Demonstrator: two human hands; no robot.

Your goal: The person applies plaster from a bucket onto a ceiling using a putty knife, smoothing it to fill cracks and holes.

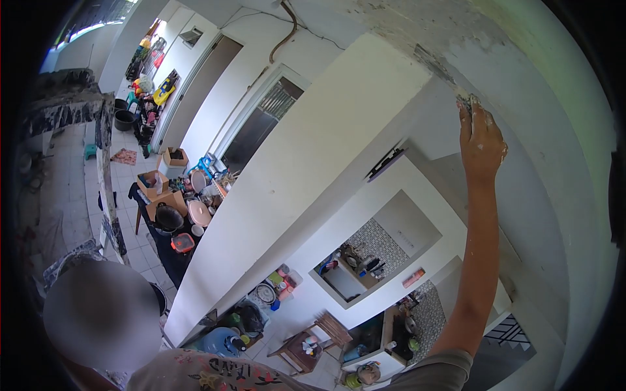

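My right hand (482, 140) is raised high at the upper right, its fingers closed around the handle end of a putty knife (435, 65). Pale smears mark the hand. The flat grey blade lies against or very near the patchy plaster surface (482, 62), beside the top corner of a white beam (365, 78). Stains and rough patches cover the plaster there. My left hand is out of view. A patterned shirt (228, 371) shows along the bottom edge.
Far below, a dark-covered table (171, 254) holds boxes, a black pan and containers. A paint-smeared frame (104, 169) stands at left, above a blurred round area (104, 316). A wooden chair (313, 342) and kitchen counter (391, 332) are lower down.
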